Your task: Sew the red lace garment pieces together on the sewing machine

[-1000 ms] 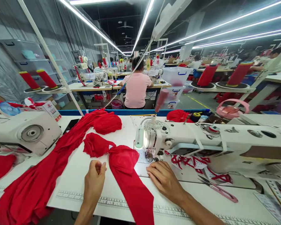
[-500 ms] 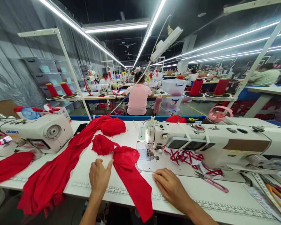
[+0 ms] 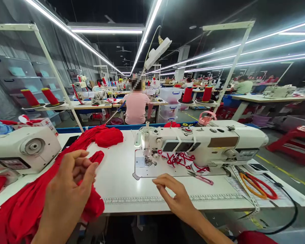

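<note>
At far left, stacked translucent boxes [image 3: 5,83] hold something pale blue [image 3: 16,71]. A long red fabric pile [image 3: 25,206] lies along the table [image 3: 122,166]. Across it, the left hand [image 3: 68,189] curls its fingers toward the thumb; a red cloth piece [image 3: 95,203] shows just beyond, though whether it is gripped I cannot tell. Farther back, clear bins [image 3: 169,90] show something reddish [image 3: 169,99] inside. The right hand [image 3: 178,195], loosely bent around a gap, holds nothing visible, nearer than the sewing machine [image 3: 204,134].

We note the red cloth piece [image 3: 95,201] gone from beside the needle plate [image 3: 140,162]; it now shows farther off, toward 8 o'clock, partly behind our left hand [image 3: 67,189]. That hand has risen; grip unclear. Our right hand's [image 3: 176,193] thumb has parted from its forefinger.
</note>
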Demonstrator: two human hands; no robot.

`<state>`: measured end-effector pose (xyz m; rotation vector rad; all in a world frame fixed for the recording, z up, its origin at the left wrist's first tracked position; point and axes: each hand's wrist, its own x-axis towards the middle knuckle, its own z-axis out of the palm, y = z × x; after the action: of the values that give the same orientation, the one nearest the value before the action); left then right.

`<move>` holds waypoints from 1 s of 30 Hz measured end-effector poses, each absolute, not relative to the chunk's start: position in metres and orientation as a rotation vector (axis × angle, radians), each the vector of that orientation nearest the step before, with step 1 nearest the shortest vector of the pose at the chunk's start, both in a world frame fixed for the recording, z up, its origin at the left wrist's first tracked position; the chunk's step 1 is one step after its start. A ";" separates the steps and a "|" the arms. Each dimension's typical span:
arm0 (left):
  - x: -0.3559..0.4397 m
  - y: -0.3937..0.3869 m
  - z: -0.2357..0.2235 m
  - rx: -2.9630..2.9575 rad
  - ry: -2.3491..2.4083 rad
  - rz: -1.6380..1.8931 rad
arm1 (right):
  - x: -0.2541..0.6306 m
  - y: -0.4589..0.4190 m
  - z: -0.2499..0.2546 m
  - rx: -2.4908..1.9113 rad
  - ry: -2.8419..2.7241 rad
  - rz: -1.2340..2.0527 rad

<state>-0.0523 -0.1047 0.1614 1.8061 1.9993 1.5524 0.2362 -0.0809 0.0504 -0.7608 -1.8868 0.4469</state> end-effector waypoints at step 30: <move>-0.028 -0.112 0.123 1.801 1.152 0.453 | 0.191 -0.080 0.069 -0.645 -2.084 1.029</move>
<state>-0.0281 -0.1121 0.1232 1.8008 1.1522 0.4534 0.1909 -0.0795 0.0694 -0.6454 -2.0837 1.0291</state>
